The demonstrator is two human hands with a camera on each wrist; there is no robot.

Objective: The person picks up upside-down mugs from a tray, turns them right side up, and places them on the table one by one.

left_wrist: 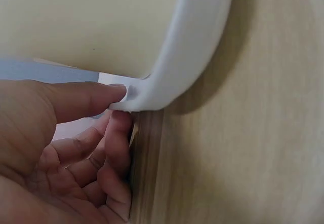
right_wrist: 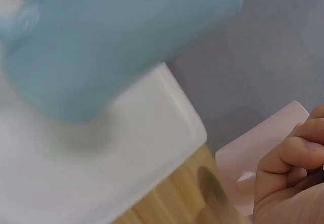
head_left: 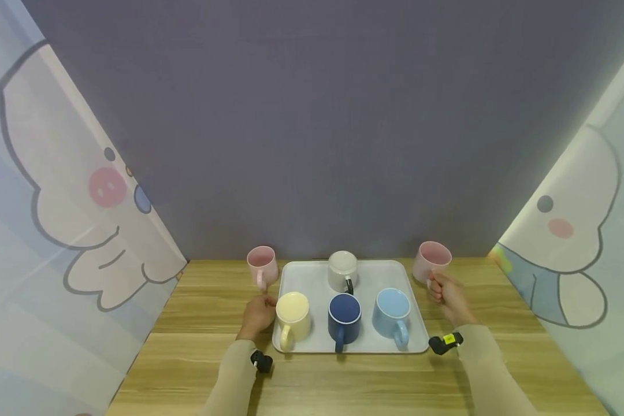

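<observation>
My left hand [head_left: 257, 316] pinches the left rim of a white tray [head_left: 304, 280], thumb on top and fingers beneath in the left wrist view. A cream-yellow mug [head_left: 297, 325] stands on the tray right beside that hand. On the far right, my right hand [head_left: 451, 299] grips a pink mug [head_left: 424, 267] by its handle, beyond the tray's right edge. That mug looks upright, with most of its handle hidden by the fingers. A light blue mug [head_left: 387, 316] on the tray is nearest to the right hand.
Also on the tray are a navy mug [head_left: 345, 325] at the front and a white mug [head_left: 340, 278] with a dark handle at the back. Another pink mug [head_left: 268, 270] stands on the wooden table [head_left: 343, 384], left of the tray. A grey wall [head_left: 343, 144] rises behind.
</observation>
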